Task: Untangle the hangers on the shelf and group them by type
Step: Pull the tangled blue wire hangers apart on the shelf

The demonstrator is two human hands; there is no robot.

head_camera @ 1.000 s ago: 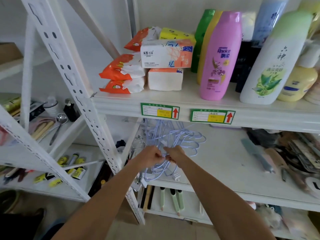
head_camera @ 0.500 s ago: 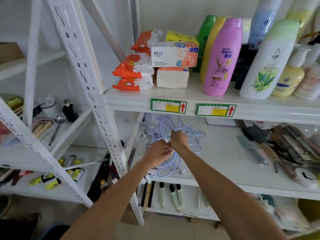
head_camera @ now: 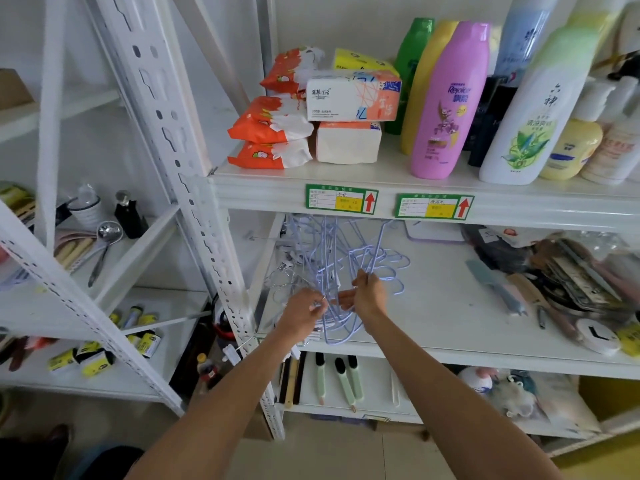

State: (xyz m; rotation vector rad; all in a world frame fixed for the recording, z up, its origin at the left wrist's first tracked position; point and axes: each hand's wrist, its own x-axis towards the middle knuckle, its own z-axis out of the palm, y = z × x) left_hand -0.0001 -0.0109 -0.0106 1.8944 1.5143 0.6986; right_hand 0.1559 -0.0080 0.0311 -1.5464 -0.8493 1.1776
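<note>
Two bare hands work at a tangle of lilac wire hangers (head_camera: pixel 349 265), which lies at the left end of the middle shelf (head_camera: pixel 450 306), near its front edge, with several hooks reaching up under the shelf above.

Left hand (head_camera: pixel 303 311): palm down, fingers pinched closed on a thin wire at the tangle's lower left. A few silver wire hangers (head_camera: pixel 282 278) lie just beside it, toward the white upright post (head_camera: pixel 194 202).

Right hand (head_camera: pixel 369 292): wrist raised, fingers closed on lilac wires at the middle of the tangle. Both forearms reach in from the bottom of the view.

Labels, upper shelf edge: two green shelf tags (head_camera: pixel 341 199), each with a yellow panel and a red upward arrow; the small print is too fine to read.

Upper shelf, left to right:
- orange-and-white tissue packs (head_camera: pixel 270 123), stacked;
- boxed tissue pack (head_camera: pixel 353 97) with Chinese characters and orange line pattern, resting on a plain white tissue pack (head_camera: pixel 348 142);
- green bottle (head_camera: pixel 412 57) and yellow bottle (head_camera: pixel 424 84), upright, behind;
- pink bottle (head_camera: pixel 450 102), upright, marked "Rejoice" and "2in1";
- white bottle (head_camera: pixel 533 109) with green top, Chinese characters and a leaf picture;
- small yellow bottle (head_camera: pixel 571 150) beside it.

Middle shelf, right end: a blue-grey comb (head_camera: pixel 495 282) and a heap of mixed small goods, well apart from the hangers.
</note>
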